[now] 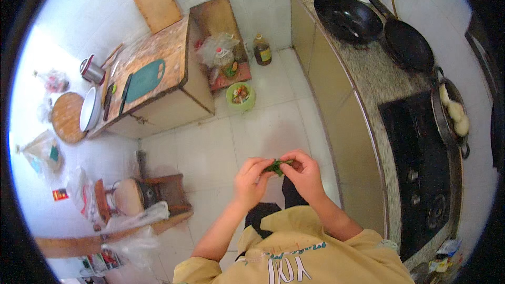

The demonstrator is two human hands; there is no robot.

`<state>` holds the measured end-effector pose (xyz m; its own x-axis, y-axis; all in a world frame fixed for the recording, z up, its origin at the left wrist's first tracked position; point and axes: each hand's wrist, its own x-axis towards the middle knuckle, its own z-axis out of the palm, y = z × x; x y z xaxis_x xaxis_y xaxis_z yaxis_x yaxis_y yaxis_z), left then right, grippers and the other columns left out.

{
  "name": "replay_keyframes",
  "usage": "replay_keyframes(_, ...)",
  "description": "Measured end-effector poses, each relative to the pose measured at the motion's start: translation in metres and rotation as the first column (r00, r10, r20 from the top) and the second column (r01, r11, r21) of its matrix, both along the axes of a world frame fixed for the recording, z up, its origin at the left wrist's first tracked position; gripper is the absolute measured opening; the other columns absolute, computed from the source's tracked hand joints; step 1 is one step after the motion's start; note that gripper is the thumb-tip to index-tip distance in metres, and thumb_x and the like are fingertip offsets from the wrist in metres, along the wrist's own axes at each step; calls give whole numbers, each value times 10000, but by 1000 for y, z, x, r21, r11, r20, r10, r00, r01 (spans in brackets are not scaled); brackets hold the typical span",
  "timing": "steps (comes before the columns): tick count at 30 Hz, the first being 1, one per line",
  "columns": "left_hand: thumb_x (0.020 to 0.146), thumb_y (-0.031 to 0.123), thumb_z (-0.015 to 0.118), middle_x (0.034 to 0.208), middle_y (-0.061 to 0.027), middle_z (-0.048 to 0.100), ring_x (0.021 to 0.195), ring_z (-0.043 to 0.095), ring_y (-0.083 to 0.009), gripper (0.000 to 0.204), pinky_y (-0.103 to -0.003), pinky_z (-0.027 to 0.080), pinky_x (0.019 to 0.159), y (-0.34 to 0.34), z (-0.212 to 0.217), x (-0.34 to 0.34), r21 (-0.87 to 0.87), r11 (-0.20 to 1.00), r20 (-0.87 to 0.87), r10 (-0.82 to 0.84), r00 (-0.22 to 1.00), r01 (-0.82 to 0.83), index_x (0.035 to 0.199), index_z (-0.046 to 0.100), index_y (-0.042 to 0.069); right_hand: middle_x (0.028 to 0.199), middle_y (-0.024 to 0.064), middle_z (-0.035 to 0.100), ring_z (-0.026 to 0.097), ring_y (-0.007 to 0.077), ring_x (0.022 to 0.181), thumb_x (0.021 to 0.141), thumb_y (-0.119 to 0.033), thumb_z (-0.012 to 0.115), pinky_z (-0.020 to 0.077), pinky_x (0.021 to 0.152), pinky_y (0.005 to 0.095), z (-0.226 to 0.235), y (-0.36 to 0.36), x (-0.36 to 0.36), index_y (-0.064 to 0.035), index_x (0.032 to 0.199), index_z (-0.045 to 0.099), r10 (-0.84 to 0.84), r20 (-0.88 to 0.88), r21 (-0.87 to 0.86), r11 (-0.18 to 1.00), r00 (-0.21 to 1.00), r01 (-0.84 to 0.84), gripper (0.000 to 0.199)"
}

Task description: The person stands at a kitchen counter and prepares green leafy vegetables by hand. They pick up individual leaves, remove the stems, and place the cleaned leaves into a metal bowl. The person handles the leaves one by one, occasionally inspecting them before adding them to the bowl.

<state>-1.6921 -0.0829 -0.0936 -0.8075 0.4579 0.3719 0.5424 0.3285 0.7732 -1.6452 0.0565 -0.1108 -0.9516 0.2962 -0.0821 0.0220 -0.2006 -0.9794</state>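
Observation:
Both my hands meet in front of my chest over the white tiled floor. My left hand (250,180) and my right hand (304,173) pinch a small green leafy vegetable piece (275,166) between their fingertips. The greens stick out between the two hands. I wear a yellow shirt.
A stone counter (368,73) on the right carries two black woks (348,18), a black stove (421,168) and a pan of pale dumplings (455,110). A wooden table (158,58) with a teal cutting board (144,80) stands at the left. A green bowl (240,96) and an oil bottle (262,50) sit on the floor.

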Motion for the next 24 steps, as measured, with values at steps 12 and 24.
replay_keyframes(12, 712, 98, 632, 899, -208, 540, 854, 517, -354, 333, -381, 422, 719, -6, -377, -479, -470, 772, -7, 482, 876, -428, 999, 506, -13, 1029, 92, 489, 571, 167, 766, 811, -4, 509, 521, 594, 280, -154, 84, -110, 7, 994, 522, -593, 519, 280, 799, 616, 533, 184)
replay_keyframes(24, 740, 246, 616, 917, -146, 578, 803, 572, -215, 408, -327, 452, 654, -75, -673, -566, -832, 430, 547, 531, 647, 350, 1009, 493, -36, 881, 88, 570, 579, 170, 718, 829, -60, 507, 509, 574, 280, -235, -18, -233, -1, 934, 551, -553, 818, 359, 704, 156, 612, 128)
